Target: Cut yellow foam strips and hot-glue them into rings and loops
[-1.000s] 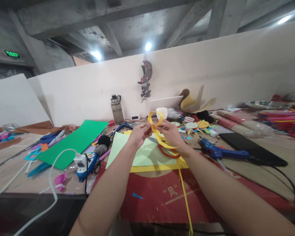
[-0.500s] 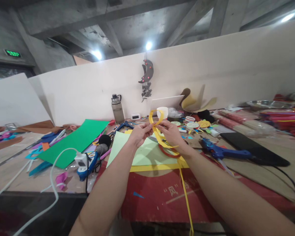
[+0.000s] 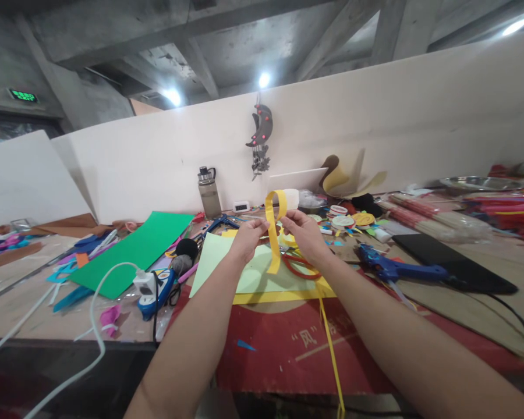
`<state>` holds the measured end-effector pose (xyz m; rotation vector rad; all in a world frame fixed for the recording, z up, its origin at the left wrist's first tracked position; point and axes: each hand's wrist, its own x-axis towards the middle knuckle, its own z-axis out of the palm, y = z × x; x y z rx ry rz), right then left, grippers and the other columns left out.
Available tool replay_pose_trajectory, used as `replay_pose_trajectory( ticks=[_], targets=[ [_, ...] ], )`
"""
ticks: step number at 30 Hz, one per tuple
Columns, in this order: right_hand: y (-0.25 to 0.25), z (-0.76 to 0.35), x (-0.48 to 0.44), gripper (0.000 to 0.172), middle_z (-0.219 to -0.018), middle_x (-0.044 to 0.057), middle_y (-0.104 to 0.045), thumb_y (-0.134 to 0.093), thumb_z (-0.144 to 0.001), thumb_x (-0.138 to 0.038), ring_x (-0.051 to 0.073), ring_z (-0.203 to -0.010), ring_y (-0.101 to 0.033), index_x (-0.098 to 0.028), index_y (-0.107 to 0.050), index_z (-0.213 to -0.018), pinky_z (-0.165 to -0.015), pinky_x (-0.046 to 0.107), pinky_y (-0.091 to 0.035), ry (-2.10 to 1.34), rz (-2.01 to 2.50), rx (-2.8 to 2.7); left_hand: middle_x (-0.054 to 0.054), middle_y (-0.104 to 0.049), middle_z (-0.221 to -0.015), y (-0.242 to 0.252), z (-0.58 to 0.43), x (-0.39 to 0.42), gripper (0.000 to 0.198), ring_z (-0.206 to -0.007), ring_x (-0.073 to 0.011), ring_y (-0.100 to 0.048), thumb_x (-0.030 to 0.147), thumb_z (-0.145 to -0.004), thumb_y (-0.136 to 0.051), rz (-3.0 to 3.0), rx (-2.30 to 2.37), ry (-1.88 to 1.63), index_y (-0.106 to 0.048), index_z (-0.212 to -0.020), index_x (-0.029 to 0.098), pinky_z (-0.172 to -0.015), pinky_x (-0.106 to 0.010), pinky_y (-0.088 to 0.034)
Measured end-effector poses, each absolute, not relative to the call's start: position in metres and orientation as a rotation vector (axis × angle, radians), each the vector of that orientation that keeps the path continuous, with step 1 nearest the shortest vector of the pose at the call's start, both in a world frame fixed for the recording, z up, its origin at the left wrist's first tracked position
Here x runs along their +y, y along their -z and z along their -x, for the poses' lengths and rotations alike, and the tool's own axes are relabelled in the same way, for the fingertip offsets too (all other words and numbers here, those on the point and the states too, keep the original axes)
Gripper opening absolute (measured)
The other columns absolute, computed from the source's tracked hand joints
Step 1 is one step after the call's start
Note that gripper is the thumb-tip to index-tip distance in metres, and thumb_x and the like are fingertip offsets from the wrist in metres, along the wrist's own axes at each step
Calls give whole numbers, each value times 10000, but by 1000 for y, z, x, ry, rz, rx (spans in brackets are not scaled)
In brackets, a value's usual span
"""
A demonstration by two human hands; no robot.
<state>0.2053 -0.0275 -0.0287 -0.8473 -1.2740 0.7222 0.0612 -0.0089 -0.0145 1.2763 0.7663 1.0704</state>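
Observation:
A yellow paper strip (image 3: 273, 256) stands bent into a loop between my hands, one end hanging down in front. My left hand (image 3: 248, 240) pinches it from the left side. From the right, my right hand (image 3: 306, 235) has its fingertips closed on the strip below the loop's top. Under my hands lies a pale green sheet (image 3: 218, 273), with a yellow sheet (image 3: 262, 299) showing along its front edge. Red-orange scissor handles (image 3: 294, 267) rest partly behind my right hand. Another thin yellow strip (image 3: 332, 349) dangles over the table's front edge.
On the right lie a blue glue gun (image 3: 397, 270) and a black flat slab (image 3: 458, 265). A green sheet (image 3: 131, 253), a white plug with cable (image 3: 145, 285) and yarn balls (image 3: 186, 250) are at left. A bottle (image 3: 209, 195) stands by the wall.
The yellow strip has turned in my hands: its loop is now narrower and more upright, and its free end hangs straight down rather than trailing to the right.

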Motion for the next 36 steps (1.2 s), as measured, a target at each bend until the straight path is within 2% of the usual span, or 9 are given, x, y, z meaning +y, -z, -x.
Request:
replay_pose_trajectory(
  ticks=[3,7,16,19,22,24,26,32,36],
  targets=[
    [29,-205,-26,228,-655,-26,-554,-610,-716,-407,83,-534,-432,-189,-592,-779,-530,223,-382,-715,847,-1282,-79,-667,-697,15,-65,-10,255,-629,-145,-623,360,-707,-672,-1281,779,-1064,-632,-800,127,-615,-261,-463],
    [31,-206,-25,220,-599,-39,-517,-612,-720,-397,82,-509,-417,-186,-593,-777,-508,226,-369,-723,844,-1260,-56,-654,-683,15,-66,-7,190,-535,-106,-584,302,-765,-604,-1295,845,-1152,-616,-840,128,-529,-217,-430],
    [17,-211,-33,328,-744,19,-619,-588,-743,-479,99,-568,-496,-186,-644,-879,-538,239,-425,-735,788,-1285,-19,-587,-610,12,-59,0,67,-479,-76,-513,187,-726,-602,-1124,710,-1119,-588,-760,131,-476,-200,-392],
    [16,-224,-32,318,-704,33,-634,-524,-787,-474,133,-584,-525,-185,-657,-796,-543,258,-411,-543,1065,-1391,-16,-584,-607,8,-56,-1,81,-476,-76,-507,126,-730,-555,-1045,682,-1110,-605,-793,133,-487,-210,-400],
    [18,-235,-36,167,-661,58,-645,-596,-743,-340,185,-631,-569,-193,-671,-712,-592,290,-392,-243,1576,-1759,-13,-602,-631,6,-50,0,116,-502,-86,-530,142,-741,-558,-998,641,-1130,-610,-844,150,-522,-225,-432],
    [19,-237,-41,127,-759,105,-673,-645,-689,-290,237,-711,-609,-190,-689,-754,-624,315,-399,-159,1858,-2005,-15,-629,-671,6,-45,1,152,-540,-95,-563,161,-739,-582,-986,619,-1139,-604,-889,161,-557,-237,-456],
    [20,-235,-47,202,-847,152,-677,-656,-677,-282,284,-788,-625,-175,-693,-845,-652,341,-415,-124,2009,-2193,-28,-652,-710,7,-41,3,178,-574,-102,-589,172,-739,-600,-988,627,-1144,-601,-916,161,-583,-239,-466],
    [28,-222,-53,450,-942,197,-659,-553,-711,-134,321,-878,-624,-150,-564,-1161,-667,365,-434,-29,1994,-2425,-28,-666,-740,8,-34,8,130,-626,-109,-615,173,-741,-603,-963,698,-1167,-607,-870,163,-590,-231,-455],
    [37,-221,-45,445,-952,203,-661,-575,-729,-265,312,-832,-632,-128,-548,-1151,-612,334,-423,-126,1957,-2281,-5,-629,-661,8,-28,13,151,-593,-95,-589,171,-716,-633,-975,699,-1177,-623,-865,151,-588,-223,-447]
  ],
)
